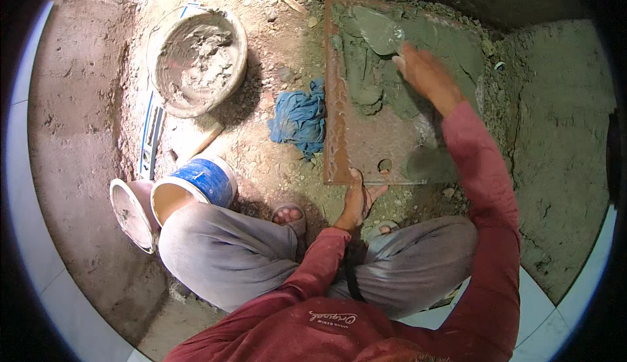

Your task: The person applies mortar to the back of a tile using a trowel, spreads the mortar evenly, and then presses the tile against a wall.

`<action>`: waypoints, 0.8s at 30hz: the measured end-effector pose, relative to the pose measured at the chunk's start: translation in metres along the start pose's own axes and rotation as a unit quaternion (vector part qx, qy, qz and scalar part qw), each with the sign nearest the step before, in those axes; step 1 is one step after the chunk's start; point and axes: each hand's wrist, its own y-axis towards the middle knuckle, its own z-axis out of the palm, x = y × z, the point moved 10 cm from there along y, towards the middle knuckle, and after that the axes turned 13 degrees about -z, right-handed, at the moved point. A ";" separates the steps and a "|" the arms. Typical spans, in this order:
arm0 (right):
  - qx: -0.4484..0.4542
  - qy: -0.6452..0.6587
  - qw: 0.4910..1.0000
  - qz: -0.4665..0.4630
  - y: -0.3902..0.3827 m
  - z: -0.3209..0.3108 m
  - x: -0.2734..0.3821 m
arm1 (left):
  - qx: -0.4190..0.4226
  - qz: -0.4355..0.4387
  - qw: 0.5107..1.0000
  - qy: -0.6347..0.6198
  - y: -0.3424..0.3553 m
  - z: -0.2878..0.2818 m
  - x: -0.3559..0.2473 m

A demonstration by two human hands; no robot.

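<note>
Right hand (424,73) grips a trowel (377,30) against grey-green mortar (444,45) on a brown tile (359,149), upper right of the frame; left hand (354,204), below centre, holds the tile's bottom edge, thumb on top.

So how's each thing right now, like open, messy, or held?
Trowel: messy, gripped by right hand
Brown tile: partly coated with grey mortar, left hand touching its near edge
Basin: open, mortar inside
Blue rag: crumpled
Blue-and-white bucket: open
Pale bucket: open
Spirit level: lying on the ground
</note>
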 end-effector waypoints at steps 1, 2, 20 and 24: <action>-0.016 -0.032 0.999 -0.004 -0.011 -0.007 0.003 | -0.008 0.008 1.000 -0.010 0.001 0.001 0.003; -0.032 -0.064 0.997 -0.009 -0.016 -0.013 0.006 | -0.016 0.015 1.000 -0.019 0.002 0.001 0.004; 0.183 0.275 0.941 0.068 0.024 -0.040 -0.050 | -0.012 0.029 0.999 0.018 -0.002 -0.010 -0.006; 0.145 0.351 0.917 0.126 0.035 -0.023 -0.074 | -0.026 0.044 0.999 0.019 0.001 -0.007 -0.004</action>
